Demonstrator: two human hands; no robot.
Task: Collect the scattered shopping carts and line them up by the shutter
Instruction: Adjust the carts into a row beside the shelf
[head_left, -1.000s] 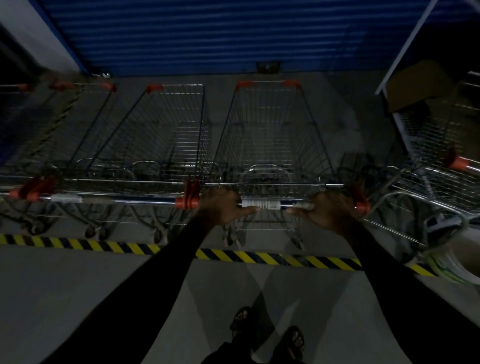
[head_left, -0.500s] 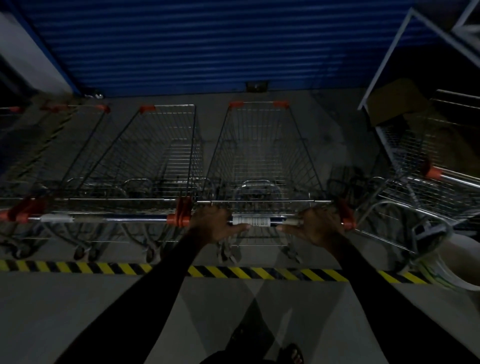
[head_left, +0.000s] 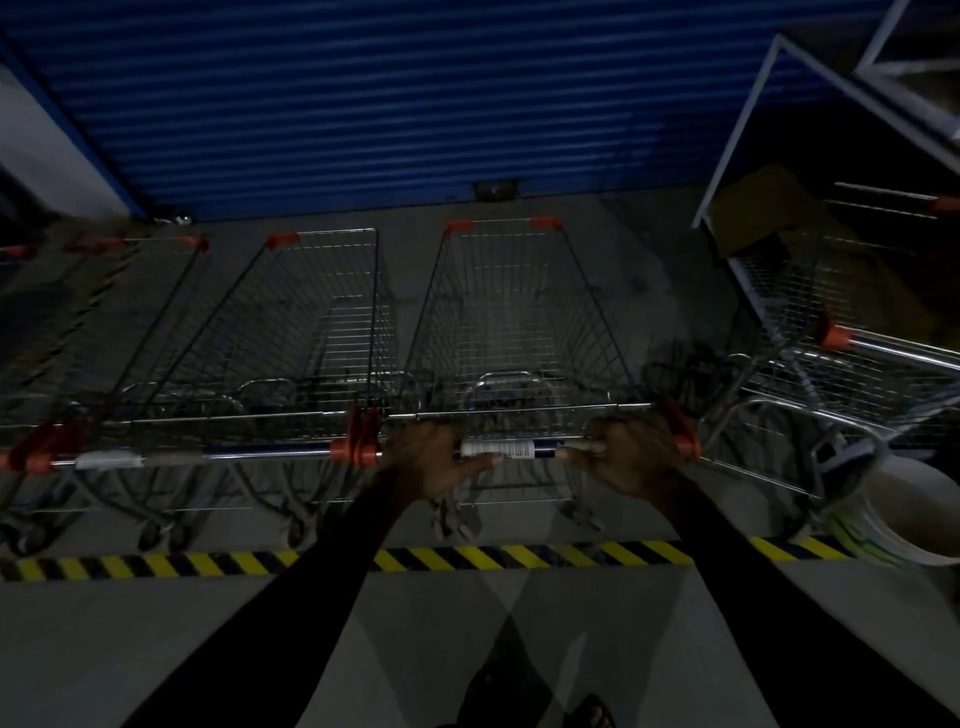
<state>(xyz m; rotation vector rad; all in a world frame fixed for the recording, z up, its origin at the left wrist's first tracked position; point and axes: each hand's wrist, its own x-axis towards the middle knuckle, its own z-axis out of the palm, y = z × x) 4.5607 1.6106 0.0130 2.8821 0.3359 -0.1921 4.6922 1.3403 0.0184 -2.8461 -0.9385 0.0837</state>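
While each hand grips the cart handle, a neighbouring cart touches left and a bucket sits right.

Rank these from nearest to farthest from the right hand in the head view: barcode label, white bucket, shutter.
1. Barcode label: on the handle, just left of the right hand.
2. White bucket: on the floor, to its right.
3. Shutter: ahead, past the carts.

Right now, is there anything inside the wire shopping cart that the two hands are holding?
No, the wire shopping cart gripped by the left hand and the right hand shows only bare mesh.
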